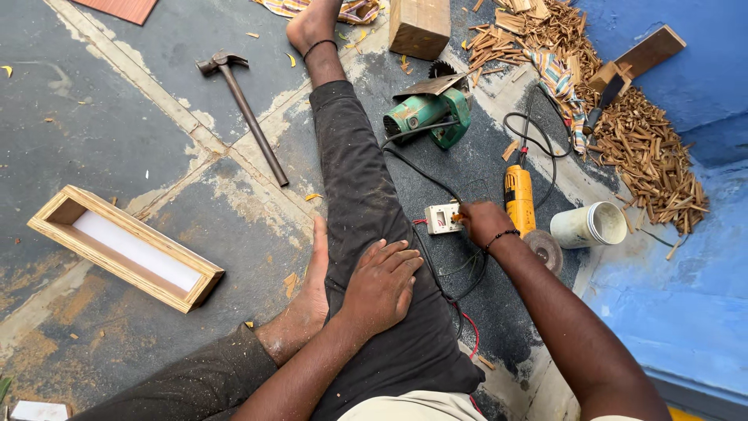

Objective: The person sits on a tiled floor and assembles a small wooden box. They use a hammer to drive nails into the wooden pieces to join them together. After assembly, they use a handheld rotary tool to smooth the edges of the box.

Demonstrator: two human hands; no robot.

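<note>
Switch box (442, 218) on the floor meets the right hand's (483, 222) pinching fingertips, wires loose beside it, while the left hand (382, 282) rests flat, empty, on the thigh.

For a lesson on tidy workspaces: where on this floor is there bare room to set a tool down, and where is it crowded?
Bare floor lies left of the hammer, above the wooden frame, and below that frame. Crowded: around the right hand, between socket box, yellow grinder, green saw, cables and wood scraps.
</note>
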